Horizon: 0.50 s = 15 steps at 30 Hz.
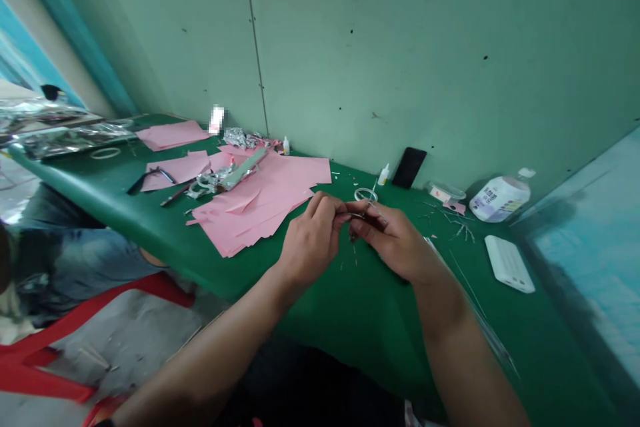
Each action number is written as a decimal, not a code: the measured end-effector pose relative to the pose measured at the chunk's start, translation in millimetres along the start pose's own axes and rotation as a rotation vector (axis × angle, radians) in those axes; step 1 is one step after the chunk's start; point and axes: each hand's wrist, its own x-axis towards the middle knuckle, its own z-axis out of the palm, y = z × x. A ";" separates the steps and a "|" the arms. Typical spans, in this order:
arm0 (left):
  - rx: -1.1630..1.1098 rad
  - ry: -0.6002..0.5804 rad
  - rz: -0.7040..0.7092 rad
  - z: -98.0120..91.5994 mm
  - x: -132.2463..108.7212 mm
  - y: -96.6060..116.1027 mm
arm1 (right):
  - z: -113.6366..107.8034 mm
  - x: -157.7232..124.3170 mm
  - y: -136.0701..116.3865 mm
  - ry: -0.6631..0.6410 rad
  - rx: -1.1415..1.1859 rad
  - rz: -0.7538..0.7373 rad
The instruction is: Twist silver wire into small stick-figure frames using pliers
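Both my hands meet over the green table (360,307), just in front of me. My left hand (313,237) is closed in a pinch on the end of a thin metal wire (356,215). My right hand (393,240) is closed too, its fingertips on the same wire from the other side; a dark thing may lie in its palm, but I cannot make it out. Just behind the fingers lies a small roll of clear tape (365,195). Long thin wires (465,287) run along the table by my right forearm.
Pink paper sheets (260,197) cover the table to the left, with crumpled foil (235,177) and pliers (145,179) on them. Behind my hands stand a small glue bottle (383,175), a black phone (409,167) against the wall, a white bottle (500,199) and a white power bank (509,263). A person sits at far left.
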 end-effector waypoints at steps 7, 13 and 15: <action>-0.826 -0.116 -0.518 14.8 -9.8 3.1 | -0.3 6.3 9.6 0.182 -0.185 -0.113; -1.063 -0.157 -0.632 14.0 -8.1 1.2 | -2.9 7.3 16.6 0.132 -0.007 -0.076; -1.110 -0.139 -0.676 13.1 -7.1 1.7 | -3.2 8.0 19.4 0.161 0.064 -0.064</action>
